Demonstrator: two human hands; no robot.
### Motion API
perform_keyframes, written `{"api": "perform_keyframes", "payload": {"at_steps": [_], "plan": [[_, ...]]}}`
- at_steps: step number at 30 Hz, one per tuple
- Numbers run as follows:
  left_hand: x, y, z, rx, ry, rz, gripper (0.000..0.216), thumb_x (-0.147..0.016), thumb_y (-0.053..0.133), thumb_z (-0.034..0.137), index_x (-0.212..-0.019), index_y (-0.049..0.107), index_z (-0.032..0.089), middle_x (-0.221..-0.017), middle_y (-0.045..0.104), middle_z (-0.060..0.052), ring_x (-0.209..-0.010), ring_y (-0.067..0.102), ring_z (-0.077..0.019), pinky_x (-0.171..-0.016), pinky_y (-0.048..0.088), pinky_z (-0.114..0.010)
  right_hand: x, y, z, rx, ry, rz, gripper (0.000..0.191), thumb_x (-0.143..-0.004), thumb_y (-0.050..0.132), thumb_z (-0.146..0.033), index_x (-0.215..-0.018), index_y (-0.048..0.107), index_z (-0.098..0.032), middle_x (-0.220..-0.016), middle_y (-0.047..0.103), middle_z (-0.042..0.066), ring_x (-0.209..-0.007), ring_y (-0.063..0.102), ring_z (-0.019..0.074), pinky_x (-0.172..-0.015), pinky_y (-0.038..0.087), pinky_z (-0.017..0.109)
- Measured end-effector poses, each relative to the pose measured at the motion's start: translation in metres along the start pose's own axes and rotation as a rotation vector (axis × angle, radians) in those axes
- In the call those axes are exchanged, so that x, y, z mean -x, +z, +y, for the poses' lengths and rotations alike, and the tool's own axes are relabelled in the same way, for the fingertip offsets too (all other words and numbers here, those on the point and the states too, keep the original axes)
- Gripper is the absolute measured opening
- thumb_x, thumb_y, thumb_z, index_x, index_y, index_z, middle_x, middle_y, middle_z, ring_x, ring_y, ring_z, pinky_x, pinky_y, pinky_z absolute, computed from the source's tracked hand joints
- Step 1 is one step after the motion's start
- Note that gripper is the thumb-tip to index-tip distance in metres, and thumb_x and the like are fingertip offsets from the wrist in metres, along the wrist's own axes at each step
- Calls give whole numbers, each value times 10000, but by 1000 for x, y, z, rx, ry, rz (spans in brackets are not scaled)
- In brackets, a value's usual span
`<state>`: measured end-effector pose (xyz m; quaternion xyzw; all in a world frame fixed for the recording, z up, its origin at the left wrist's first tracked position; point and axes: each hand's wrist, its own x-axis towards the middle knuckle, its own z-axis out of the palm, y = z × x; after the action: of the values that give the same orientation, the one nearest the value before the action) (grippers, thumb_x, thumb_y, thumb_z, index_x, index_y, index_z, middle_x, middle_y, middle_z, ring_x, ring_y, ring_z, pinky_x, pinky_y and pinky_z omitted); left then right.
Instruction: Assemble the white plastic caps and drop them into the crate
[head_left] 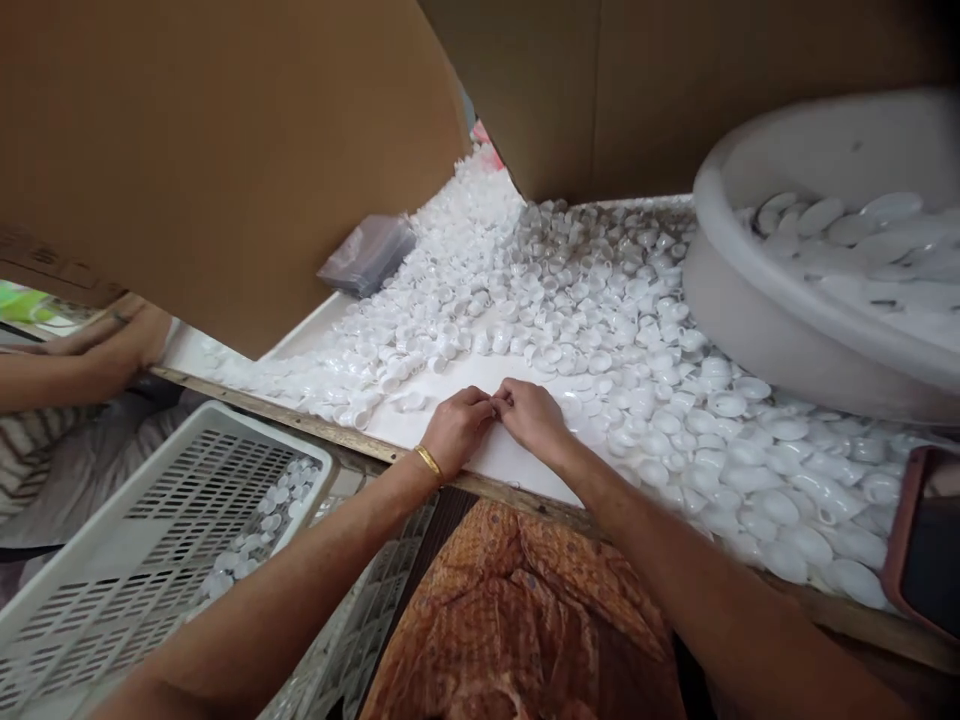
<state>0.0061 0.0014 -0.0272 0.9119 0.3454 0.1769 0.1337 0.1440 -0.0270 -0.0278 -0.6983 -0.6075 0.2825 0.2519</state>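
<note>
Both my hands meet over a bare strip of the white tabletop near its wooden front edge. My left hand, with a gold bangle at the wrist, has its fingers pinched together. Fingertip to fingertip with it, my right hand is closed in a pinch too. Whatever sits between the fingertips is too small and covered to make out. Around them spread heaps of small glossy white cup-like pieces. Larger white oval pieces lie to the right of my right forearm.
A big white tub holding more white pieces stands at the right. Cardboard panels rise behind and left. A slotted plastic basket is at lower left, near another person's arm. A phone lies at the right edge.
</note>
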Motion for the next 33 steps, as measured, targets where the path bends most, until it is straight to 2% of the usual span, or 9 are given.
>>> {"api": "perform_keyframes", "payload": {"at_steps": [3,7,10,13,15,19,23,28,33], "plan": [[7,-19,-2,-35,-23,64,140,-777,542,160,-688,650,172,-860,648,-59,-722,612,-131,-666,489,-238,9,-17,5,-92,-119,53,148,-853,492,-270,-826,629,-221,-819,676,-7,-755,597,131,-631,383,221],[71,-90,-38,-217,-249,143,216,-818,472,268,-737,658,195,-911,655,-78,-791,615,-172,-726,488,-292,16,-57,26,76,-78,127,149,-817,541,-335,-797,636,-222,-802,665,1,-670,573,134,-557,347,227],[140,-154,-77,-595,-636,-176,273,-764,487,308,-555,614,186,-644,641,-73,-618,593,-227,-598,469,-341,15,-82,40,317,65,38,151,-765,580,-337,-672,620,-224,-683,638,3,-599,533,143,-504,278,236],[174,-183,-105,-789,-954,-353,294,-723,508,344,-497,585,172,-562,616,-71,-573,575,-251,-541,446,-343,15,-92,43,373,140,-99,125,-732,607,-334,-661,622,-233,-667,623,-2,-605,535,145,-503,272,238],[164,-173,-105,-755,-898,-306,299,-760,471,382,-616,644,186,-674,655,-67,-646,590,-255,-586,458,-355,17,-90,41,375,118,-149,110,-705,639,-343,-741,631,-240,-750,629,-1,-659,552,151,-512,286,235],[96,-114,-69,-473,-423,-8,311,-836,413,388,-925,653,212,-996,640,-65,-865,585,-218,-756,466,-328,20,-77,37,397,-13,-153,265,-682,684,-325,-908,590,-222,-966,591,19,-747,559,153,-534,313,229],[42,-64,-54,-486,-212,21,192,-798,494,267,-751,651,168,-832,618,-106,-821,555,-225,-729,466,-341,16,-70,41,394,-140,-99,104,-790,585,-247,-883,601,-203,-918,590,21,-778,559,141,-589,333,230],[34,-58,-63,-501,-213,39,197,-802,493,216,-693,650,171,-809,596,-95,-803,526,-214,-692,456,-334,15,-50,27,382,-229,152,201,-902,436,-258,-869,627,-204,-867,607,36,-748,552,151,-585,364,245],[30,-58,-40,-488,-73,-5,200,-810,500,194,-679,645,151,-816,584,-96,-801,497,-207,-698,441,-333,26,-3,-1,336,-670,-6,202,-910,430,-205,-884,631,-198,-914,601,50,-820,536,155,-680,411,255]]}}
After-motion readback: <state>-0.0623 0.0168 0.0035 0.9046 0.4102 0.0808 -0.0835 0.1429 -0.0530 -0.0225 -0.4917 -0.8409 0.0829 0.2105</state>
